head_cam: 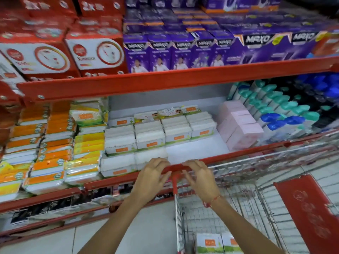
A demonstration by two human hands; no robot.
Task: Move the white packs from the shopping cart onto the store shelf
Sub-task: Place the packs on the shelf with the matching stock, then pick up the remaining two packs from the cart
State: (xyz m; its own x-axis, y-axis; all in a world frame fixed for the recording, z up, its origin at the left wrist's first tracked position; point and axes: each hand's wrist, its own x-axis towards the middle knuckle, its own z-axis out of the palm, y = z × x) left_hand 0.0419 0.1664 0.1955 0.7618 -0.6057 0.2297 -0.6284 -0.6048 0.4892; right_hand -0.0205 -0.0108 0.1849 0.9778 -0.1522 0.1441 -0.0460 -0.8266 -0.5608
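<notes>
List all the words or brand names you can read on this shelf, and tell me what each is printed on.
"MAXO": purple boxes, top shelf.
"2X": red boxes, top left.
"Xpress", partly blurred: red-and-white box.
Orange labels on the white packs: too blurred to read.
Other packaging print: too blurred to read.

Stock in view: red-and-white boxes (55, 50) at 10 o'clock, purple boxes (192, 50) at 12 o'clock, orange and yellow packs (49, 143) at 9 o'clock, pink packs (238, 123) and teal- and blue-capped bottles (286, 107) at 2 o'clock, pale tiled floor (143, 233) at 6 o'clock.
</notes>
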